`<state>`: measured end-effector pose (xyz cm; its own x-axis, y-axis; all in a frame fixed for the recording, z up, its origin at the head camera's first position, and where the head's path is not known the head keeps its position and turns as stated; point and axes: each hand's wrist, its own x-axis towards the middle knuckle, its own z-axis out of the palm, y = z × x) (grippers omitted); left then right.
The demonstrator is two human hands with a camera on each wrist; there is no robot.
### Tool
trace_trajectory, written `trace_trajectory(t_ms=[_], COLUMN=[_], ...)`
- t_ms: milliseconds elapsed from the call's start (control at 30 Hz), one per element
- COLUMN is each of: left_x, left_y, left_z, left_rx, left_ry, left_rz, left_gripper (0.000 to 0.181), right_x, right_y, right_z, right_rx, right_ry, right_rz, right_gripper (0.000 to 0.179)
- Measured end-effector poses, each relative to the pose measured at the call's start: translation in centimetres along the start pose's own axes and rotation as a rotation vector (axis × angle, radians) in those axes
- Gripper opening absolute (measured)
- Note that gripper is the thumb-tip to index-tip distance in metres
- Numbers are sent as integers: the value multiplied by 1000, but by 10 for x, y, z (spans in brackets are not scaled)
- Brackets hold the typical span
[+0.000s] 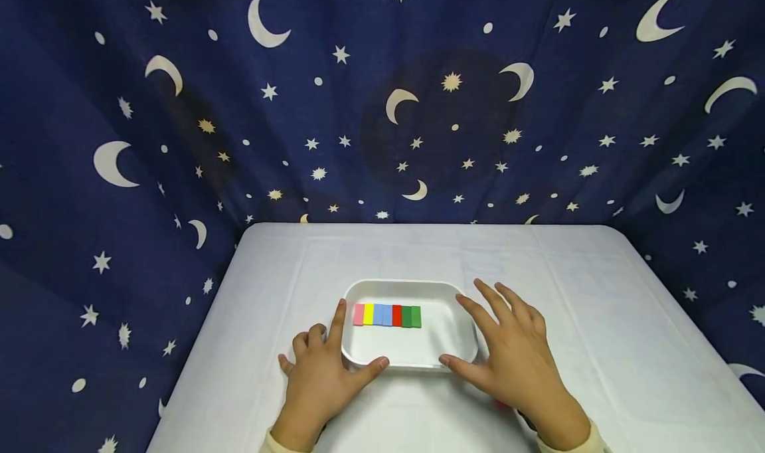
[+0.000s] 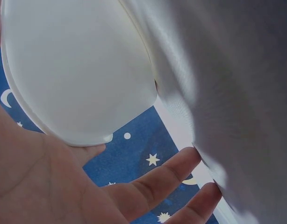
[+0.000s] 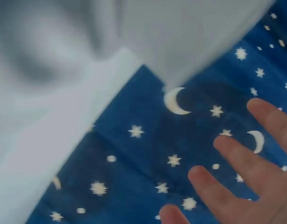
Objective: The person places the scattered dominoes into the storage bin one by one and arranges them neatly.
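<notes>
A white tray with rounded corners lies on the table in the head view. Inside it, a row of small flat coloured tiles runs side by side: pink, yellow, light blue, red and green. My left hand is at the tray's left end, its straight index finger along the side and its thumb at the front rim. Around the right end, my right hand spreads its fingers, with the thumb by the front right corner. The tray's pale wall fills much of the left wrist view.
A small red thing shows partly beneath my right wrist. White cloth covers the table. Behind and beside it hangs a dark blue curtain printed with moons and stars.
</notes>
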<state>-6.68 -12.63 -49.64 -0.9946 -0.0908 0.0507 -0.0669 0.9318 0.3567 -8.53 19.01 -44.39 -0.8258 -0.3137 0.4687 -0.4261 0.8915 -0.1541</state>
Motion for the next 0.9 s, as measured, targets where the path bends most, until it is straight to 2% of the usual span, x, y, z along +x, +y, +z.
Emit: trace_trajectory(t_ms=[233,433,667,900], left_x=[-2,-1,0,1], left_y=[-1,1,-1,-2], left_z=[0,0,0,2], left_rx=[3,-1,8,-1], left_ry=[6,-1,-6,-1], left_rz=[6,-1,-1,5], left_gripper=[126,126,127,127], right_x=[-35,-55,-61,-63], right_y=[14,24,28,29], right_z=[9,11,11,13], right_rx=[-25,-30,5,3], right_ry=[-57,-56,-58,-81], right_rz=[77,106,142,151], right_gripper=[104,112,121,118])
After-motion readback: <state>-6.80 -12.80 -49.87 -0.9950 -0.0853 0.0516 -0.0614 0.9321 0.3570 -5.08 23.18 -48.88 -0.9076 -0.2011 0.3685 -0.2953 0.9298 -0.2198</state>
